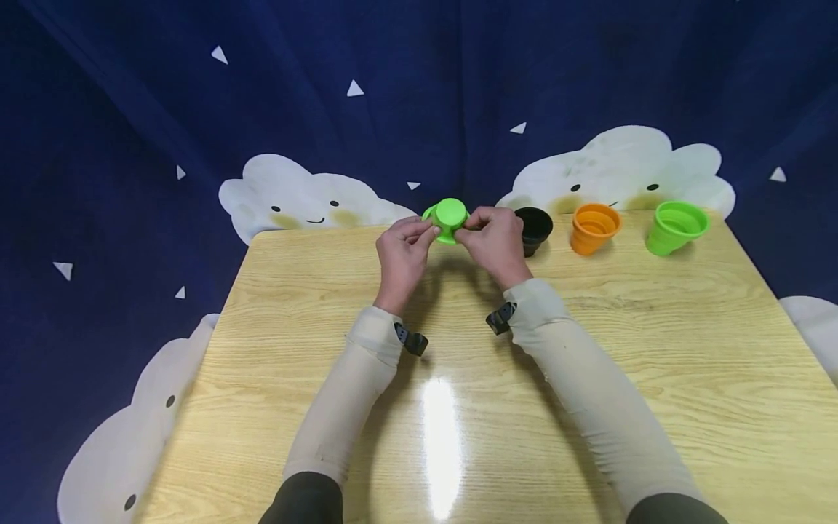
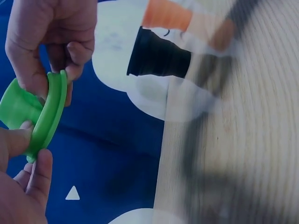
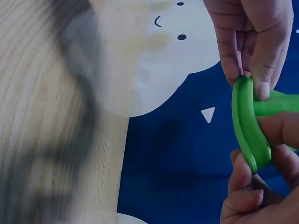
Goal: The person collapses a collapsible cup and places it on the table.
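Both hands hold one bright green collapsible cup [image 1: 451, 212] above the far edge of the table, its small flat base facing up and its wide rim below. My left hand [image 1: 404, 251] pinches the rim on the left side, thumb on the inner fold. On the opposite side my right hand [image 1: 495, 244] pinches the same rim between thumb and fingers. In the left wrist view the green cup [image 2: 46, 116] is partly folded, with the rim bent. The right wrist view shows the rim of the green cup [image 3: 247, 126] between both hands' fingers.
To the right of my right hand a black cup [image 1: 535, 229] stands upright, partly hidden by that hand. Farther right stand an orange cup [image 1: 593, 231] and another green cup [image 1: 676, 229]. A dark blue curtain [image 1: 393, 138] with clouds hangs behind the wooden table [image 1: 301, 291].
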The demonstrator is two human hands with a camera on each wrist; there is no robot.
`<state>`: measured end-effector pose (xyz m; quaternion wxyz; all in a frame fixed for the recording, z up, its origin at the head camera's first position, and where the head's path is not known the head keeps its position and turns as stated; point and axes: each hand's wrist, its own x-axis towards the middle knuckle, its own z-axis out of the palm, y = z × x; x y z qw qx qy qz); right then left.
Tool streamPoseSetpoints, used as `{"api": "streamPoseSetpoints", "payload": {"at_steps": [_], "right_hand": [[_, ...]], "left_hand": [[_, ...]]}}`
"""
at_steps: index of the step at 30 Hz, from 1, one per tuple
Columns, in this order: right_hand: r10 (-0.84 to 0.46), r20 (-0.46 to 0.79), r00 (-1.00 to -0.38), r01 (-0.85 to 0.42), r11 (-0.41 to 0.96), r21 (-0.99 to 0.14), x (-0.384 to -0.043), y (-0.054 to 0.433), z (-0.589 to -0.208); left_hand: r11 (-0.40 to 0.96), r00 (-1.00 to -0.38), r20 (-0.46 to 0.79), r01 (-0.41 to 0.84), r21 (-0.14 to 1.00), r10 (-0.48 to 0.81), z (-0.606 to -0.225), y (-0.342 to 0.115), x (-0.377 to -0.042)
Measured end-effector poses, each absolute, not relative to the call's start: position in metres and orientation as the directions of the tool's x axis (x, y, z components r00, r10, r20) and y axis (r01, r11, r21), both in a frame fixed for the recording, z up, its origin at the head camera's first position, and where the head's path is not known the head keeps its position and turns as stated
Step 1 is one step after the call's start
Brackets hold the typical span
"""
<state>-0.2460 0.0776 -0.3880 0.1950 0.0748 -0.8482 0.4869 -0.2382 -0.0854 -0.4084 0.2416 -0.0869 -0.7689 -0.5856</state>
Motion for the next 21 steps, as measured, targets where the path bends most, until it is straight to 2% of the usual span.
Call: {"api": "streamPoseSetpoints", "payload": {"at_steps": [10, 21], "right_hand": [[0.105, 0.34, -0.935, -0.254, 0.471, -0.845, -0.2456, 0.0791, -0.3871], [0.085, 0.276, -0.957, -0.23, 0.354, -0.907, -0.2453, 0.0842, -0.3887]], "left_hand": [[0.284, -0.887, 0.444, 0.397, 0.873, -0.123, -0.4071, -0.0871, -0.2391], [0.083, -0.952, 0.281, 0.272, 0.959, -0.119, -0.4077, -0.0869, -0.2396]]}}
